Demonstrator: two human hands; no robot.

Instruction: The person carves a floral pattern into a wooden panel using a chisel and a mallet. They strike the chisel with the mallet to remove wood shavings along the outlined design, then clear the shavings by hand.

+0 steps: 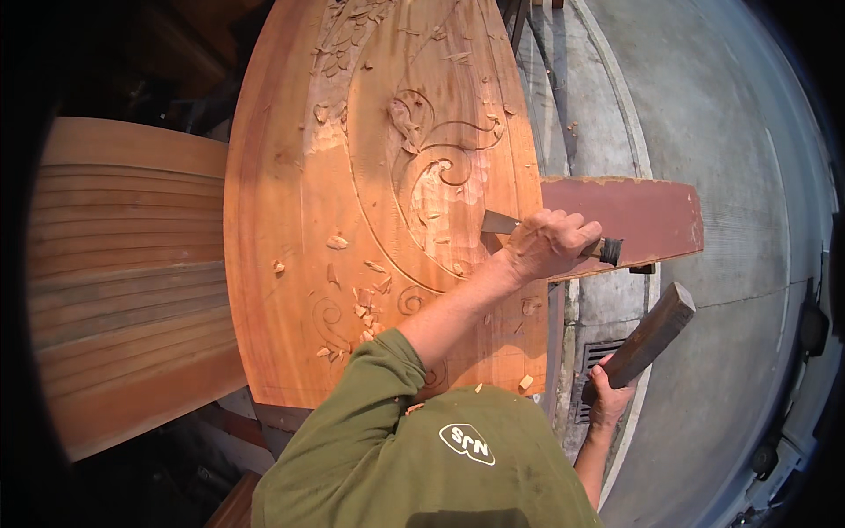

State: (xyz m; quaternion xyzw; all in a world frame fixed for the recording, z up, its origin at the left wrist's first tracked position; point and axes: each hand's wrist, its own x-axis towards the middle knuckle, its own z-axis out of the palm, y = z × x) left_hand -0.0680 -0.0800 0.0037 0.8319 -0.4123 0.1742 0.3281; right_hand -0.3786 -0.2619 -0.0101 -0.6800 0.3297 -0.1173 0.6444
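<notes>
My left hand (547, 241) is wrapped around a chisel (500, 222), its flat metal blade angled down onto a reddish-brown wooden panel (273, 202). The dark bound end of the handle sticks out to the right of my fist. Carved scrolls and leaves (444, 172) cover the panel's middle, with freshly cut pale wood just left of the blade. Beyond the panel's right edge, my right hand (609, 392) grips a dark wooden mallet (656, 330), a thick club-like block tilted up to the right and apart from the chisel.
Loose wood chips (365, 308) lie scattered over the panel. A slatted wooden piece (132, 264) stands at the left. From under the panel a reddish board (642, 216) juts right, above a concrete floor (722, 352) with a drain grate (598, 356). A vehicle (805, 422) shows at the far right.
</notes>
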